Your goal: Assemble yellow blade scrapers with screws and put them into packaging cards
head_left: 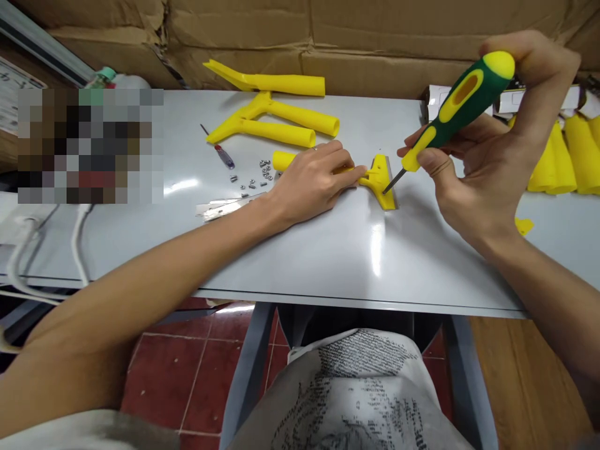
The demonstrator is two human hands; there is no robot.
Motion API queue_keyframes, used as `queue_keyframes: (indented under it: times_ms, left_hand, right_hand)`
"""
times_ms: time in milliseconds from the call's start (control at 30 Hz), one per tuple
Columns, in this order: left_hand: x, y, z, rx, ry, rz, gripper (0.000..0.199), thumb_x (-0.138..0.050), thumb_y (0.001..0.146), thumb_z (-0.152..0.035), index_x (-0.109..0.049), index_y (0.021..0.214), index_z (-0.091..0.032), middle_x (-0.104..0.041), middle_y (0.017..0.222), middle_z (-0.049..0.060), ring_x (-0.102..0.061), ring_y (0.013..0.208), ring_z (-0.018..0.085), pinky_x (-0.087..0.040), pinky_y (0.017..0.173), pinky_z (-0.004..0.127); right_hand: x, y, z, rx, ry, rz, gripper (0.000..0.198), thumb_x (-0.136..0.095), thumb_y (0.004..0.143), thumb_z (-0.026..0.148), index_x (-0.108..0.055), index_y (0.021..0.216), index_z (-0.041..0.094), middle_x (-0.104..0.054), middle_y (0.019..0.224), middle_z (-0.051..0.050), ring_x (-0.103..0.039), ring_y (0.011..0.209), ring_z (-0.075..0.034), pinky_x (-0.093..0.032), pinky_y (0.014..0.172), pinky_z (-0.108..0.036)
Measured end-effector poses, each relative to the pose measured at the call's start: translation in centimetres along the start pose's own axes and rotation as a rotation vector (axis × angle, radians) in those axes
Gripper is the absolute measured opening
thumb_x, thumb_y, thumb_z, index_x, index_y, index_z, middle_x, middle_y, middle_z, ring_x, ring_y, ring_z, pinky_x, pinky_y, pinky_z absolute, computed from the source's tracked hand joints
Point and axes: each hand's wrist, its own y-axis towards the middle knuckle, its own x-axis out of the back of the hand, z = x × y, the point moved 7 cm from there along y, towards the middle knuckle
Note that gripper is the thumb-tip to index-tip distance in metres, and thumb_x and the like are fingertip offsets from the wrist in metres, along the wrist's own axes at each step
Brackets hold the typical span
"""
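Screwdriver (450, 124) in the right hand (490, 172), pinched between thumb and fingers, its tip meeting the head of a yellow scraper (381, 181). The left hand (321, 178) grips the scraper's handle down on the table (304, 262), near some small metal pieces (266, 169).

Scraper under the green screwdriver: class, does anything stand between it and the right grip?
Only the green screwdriver, held in the right grip, spans the gap to the scraper. Nothing else visible blocks it; the left grip is on the scraper's far side.
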Motion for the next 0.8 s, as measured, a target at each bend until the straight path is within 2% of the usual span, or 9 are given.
queue_keyframes:
  times_ms: [100,333,400,500,600,633,700,767,800]
  left_hand:
    - [0.1,0.0,-0.4,-0.014,0.044,-0.007,0.031,-0.048,0.12,-0.035,-0.076,0.131,-0.025,-0.074,0.107,0.01,-0.068,0.104,0.027,-0.051,0.079,0.04]
    - [0.4,-0.1,-1.4,-0.096,0.162,-0.052,0.025,-0.053,0.119,-0.03,-0.073,0.131,-0.024,-0.077,0.106,0.008,-0.07,0.101,0.024,-0.048,0.074,0.037]
    - [0.6,-0.1,-1.6,-0.112,0.193,-0.075,0.023,-0.054,0.119,-0.03,-0.073,0.13,-0.023,-0.077,0.104,0.007,-0.07,0.099,0.023,-0.047,0.072,0.036]
    - [1.1,-0.1,-2.1,-0.139,0.243,-0.111,0.02,-0.057,0.119,-0.028,-0.073,0.127,-0.021,-0.079,0.1,0.006,-0.071,0.096,0.022,-0.046,0.07,0.035]
    - [1.4,-0.1,-3.1,-0.135,0.271,-0.099,0.019,-0.056,0.118,-0.024,-0.073,0.127,-0.022,-0.081,0.1,0.005,-0.072,0.095,0.021,-0.048,0.073,0.035]
    - [1.5,-0.2,-3.6,-0.128,0.279,-0.091,0.02,-0.056,0.118,-0.023,-0.074,0.127,-0.022,-0.081,0.1,0.005,-0.072,0.095,0.021,-0.049,0.074,0.036]
    - [1.7,-0.4,-4.5,-0.114,0.294,-0.074,0.02,-0.057,0.117,-0.023,-0.075,0.126,-0.022,-0.082,0.101,0.005,-0.072,0.094,0.022,-0.051,0.078,0.038]
    - [2.3,-0.5,-4.8,-0.11,0.304,-0.067,0.022,-0.058,0.119,-0.033,-0.075,0.127,-0.022,-0.083,0.103,0.005,-0.073,0.096,0.022,-0.051,0.079,0.039]
    - [2.9,-0.5,-4.6,-0.116,0.307,-0.08,0.027,-0.058,0.119,-0.041,-0.075,0.129,-0.022,-0.084,0.104,0.005,-0.072,0.097,0.023,-0.05,0.078,0.039]
  right_hand:
    - [-0.2,-0.5,-0.3,-0.028,-0.056,-0.011,0.061,-0.07,0.101,0.057,-0.035,0.149,0.042,-0.055,0.151,-0.005,-0.077,0.105,-0.024,-0.072,0.095,-0.052]
    - [-0.4,-1.4,0.4,-0.02,-0.122,0.009,0.06,-0.058,0.104,0.038,-0.032,0.157,0.046,-0.05,0.164,-0.001,-0.079,0.107,-0.021,-0.072,0.092,-0.046]
    - [-0.2,-1.7,0.8,-0.04,-0.136,0.023,0.064,-0.06,0.106,0.039,-0.032,0.162,0.05,-0.044,0.174,0.001,-0.081,0.11,-0.023,-0.072,0.09,-0.045]
    - [0.1,-2.1,1.2,-0.068,-0.147,0.071,0.072,-0.066,0.106,0.048,-0.031,0.169,0.055,-0.024,0.189,0.004,-0.082,0.12,-0.026,-0.074,0.087,-0.043]
    - [0.2,-2.1,0.9,-0.069,-0.119,0.066,0.07,-0.064,0.107,0.052,-0.033,0.169,0.061,-0.015,0.193,0.01,-0.081,0.124,-0.027,-0.076,0.089,-0.044]
    - [0.2,-2.0,0.7,-0.045,-0.086,0.033,0.067,-0.064,0.108,0.051,-0.035,0.167,0.064,-0.017,0.192,0.012,-0.082,0.123,-0.026,-0.076,0.091,-0.045]
    - [0.6,-1.5,0.8,0.085,0.009,-0.108,0.061,-0.062,0.108,0.055,-0.039,0.164,0.063,-0.042,0.181,0.009,-0.082,0.116,-0.026,-0.075,0.092,-0.047]
    - [1.5,-1.2,0.9,0.214,0.063,-0.252,0.06,-0.055,0.109,0.064,-0.039,0.166,0.057,-0.072,0.147,0.002,-0.082,0.107,-0.027,-0.073,0.086,-0.049]
    - [1.9,-0.9,0.7,0.217,0.039,-0.294,0.061,-0.054,0.109,0.067,-0.04,0.167,0.053,-0.075,0.142,0.001,-0.081,0.103,-0.027,-0.072,0.081,-0.048]
